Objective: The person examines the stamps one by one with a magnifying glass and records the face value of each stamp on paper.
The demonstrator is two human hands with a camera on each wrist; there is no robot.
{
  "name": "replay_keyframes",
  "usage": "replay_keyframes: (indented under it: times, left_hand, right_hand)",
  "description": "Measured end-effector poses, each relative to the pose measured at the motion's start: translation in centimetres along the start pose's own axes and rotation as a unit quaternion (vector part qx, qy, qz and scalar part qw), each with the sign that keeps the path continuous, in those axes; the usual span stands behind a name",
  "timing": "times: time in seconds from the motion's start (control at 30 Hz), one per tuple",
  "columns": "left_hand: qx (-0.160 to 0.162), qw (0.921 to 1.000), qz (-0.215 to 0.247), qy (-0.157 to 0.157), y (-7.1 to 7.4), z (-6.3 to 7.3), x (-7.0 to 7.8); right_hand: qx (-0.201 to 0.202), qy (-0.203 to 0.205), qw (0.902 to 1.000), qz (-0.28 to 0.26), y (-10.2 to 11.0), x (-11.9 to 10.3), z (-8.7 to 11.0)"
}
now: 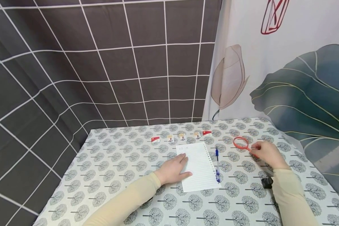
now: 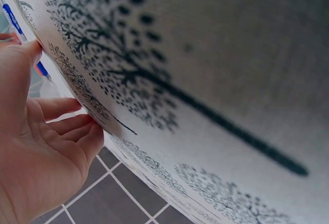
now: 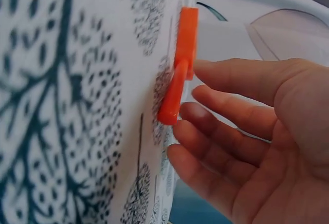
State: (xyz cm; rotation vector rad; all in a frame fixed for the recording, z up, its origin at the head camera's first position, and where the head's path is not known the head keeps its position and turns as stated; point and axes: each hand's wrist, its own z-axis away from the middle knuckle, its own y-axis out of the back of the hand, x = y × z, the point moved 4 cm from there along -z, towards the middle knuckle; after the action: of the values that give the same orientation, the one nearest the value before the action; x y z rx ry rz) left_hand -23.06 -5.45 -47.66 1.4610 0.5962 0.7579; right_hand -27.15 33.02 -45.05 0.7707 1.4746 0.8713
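Note:
On the patterned tablecloth lies a sheet of lined paper [image 1: 199,166] with a row of holes down its right edge and faint writing at the top. My left hand [image 1: 173,169] rests on the sheet's left side, fingers extended and thumb spread. Beside the paper's right edge is a blue pen [image 1: 217,164], lying lengthwise. My right hand [image 1: 266,153] is at the handle of an orange-red magnifying glass [image 1: 240,142], its round lens pointing away to the left. Seen from the right wrist, the fingertips [image 3: 181,154] are loosely bent right beside the orange handle [image 3: 174,95], which lies outside them.
Small cards stretch in a row behind the paper: a red-and-white card [image 1: 155,139] at the left, several picture cards [image 1: 182,137], and another red-and-white card [image 1: 207,133]. A small black object [image 1: 266,183] sits by the right sleeve. A dark gridded curtain [image 1: 149,62] borders the table's back.

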Motion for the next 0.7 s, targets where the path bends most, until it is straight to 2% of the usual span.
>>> replay_keyframes:
  times: [0.13,0.4,0.7]
  left_hand:
    - [-0.003,1.0,0.002,0.003,0.08,0.02,0.0]
    - [-0.003,1.0,0.004,0.003,0.2,-0.01,0.14]
    - [-0.003,1.0,0.005,0.002,0.01,-0.06,-0.02]
  right_hand:
    - [-0.025,-0.009,0.9996,-0.004,-0.04,0.2,-0.12]
    - [-0.052,-0.019,0.9985,-0.005,-0.29,0.25,-0.46]
    - [-0.056,-0.036,0.9977,-0.009,-0.47,-0.1,-0.82]
